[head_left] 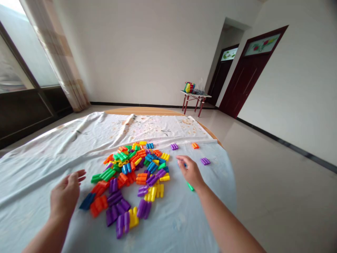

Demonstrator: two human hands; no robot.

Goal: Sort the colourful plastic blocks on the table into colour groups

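A loose pile of plastic tube-shaped building blocks (140, 151) in orange, green, blue, yellow and purple lies on the cloth. My left hand (64, 192) hovers at the pile's left side, fingers apart and holding nothing. Closest to it are a dark blue block (87, 201) and an orange block (99, 206). To the right of the pile, my right hand (190, 171) has its fingers curled together. A bit of a blue block (185, 164) shows at these fingers, mostly hidden by them. Beneath the right wrist, a green block (190, 186) is partly covered.
Two purple blocks (174, 146) (205, 161) and an orange block (195, 145) lie apart on the right. A flowered cloth (168, 127) covers the round wooden table (142, 111). Farther back, a small table (196, 95) carries a colourful bag (189, 87) and a clear plastic bag (200, 86).
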